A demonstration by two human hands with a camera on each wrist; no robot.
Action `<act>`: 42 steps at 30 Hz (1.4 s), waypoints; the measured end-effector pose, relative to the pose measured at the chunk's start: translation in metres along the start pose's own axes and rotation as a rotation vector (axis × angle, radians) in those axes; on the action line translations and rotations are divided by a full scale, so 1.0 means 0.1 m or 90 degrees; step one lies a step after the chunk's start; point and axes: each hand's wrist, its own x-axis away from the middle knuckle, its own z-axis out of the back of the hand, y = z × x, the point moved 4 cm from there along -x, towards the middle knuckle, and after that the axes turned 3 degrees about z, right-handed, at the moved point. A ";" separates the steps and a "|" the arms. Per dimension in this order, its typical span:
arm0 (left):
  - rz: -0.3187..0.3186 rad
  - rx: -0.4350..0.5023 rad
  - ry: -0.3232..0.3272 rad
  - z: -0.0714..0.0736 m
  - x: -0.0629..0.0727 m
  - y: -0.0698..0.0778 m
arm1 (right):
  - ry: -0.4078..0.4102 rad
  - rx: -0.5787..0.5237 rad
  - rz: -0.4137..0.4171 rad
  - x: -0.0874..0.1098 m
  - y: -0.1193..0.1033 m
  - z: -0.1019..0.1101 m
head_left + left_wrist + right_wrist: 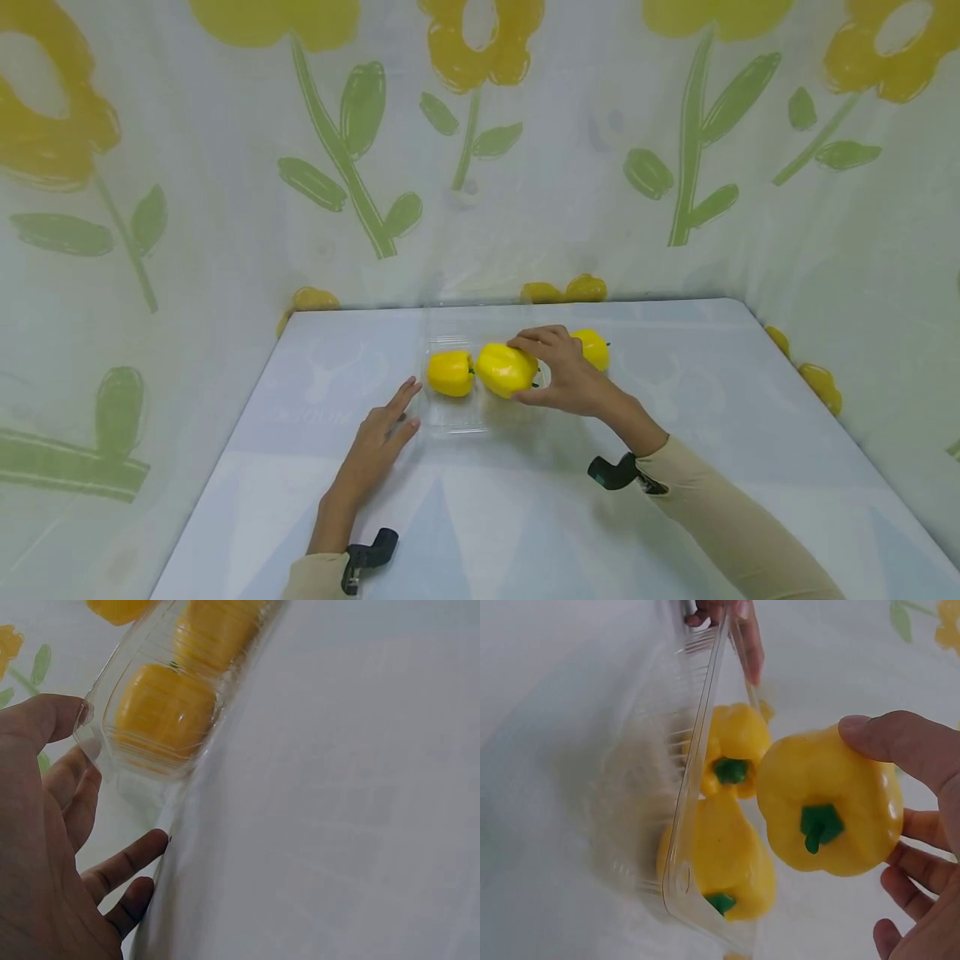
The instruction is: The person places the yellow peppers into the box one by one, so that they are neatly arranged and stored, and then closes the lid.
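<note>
My right hand [562, 375] grips a yellow bell pepper [829, 802], fingers over its top and thumb low on its side. It hangs over the right part of a clear plastic container [465, 429]. Inside the container are a yellow pepper [450, 373] at the left and another pepper [724, 859] partly under the held one in the head view. My left hand [377, 442] is at the container's left end, thumb and forefinger apart, their tips [88, 712] touching its rim. The other fingers spread loosely below.
Another yellow pepper [595, 349] lies on the table just right of the container, partly behind my right hand. The white table [675, 517] ends at the back against a flower-printed cloth [570, 167], which also hangs along both sides.
</note>
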 end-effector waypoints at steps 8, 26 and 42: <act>0.007 0.001 0.004 0.00 0.00 -0.03 | -0.027 -0.008 -0.005 -0.07 -0.08 -0.09; -0.007 -0.006 0.019 0.02 0.01 -0.04 | -0.056 -0.026 0.012 -0.20 -0.23 -0.35; 0.008 -0.002 0.002 0.03 -0.01 0.00 | -0.073 -0.017 0.036 -0.29 -0.29 -0.55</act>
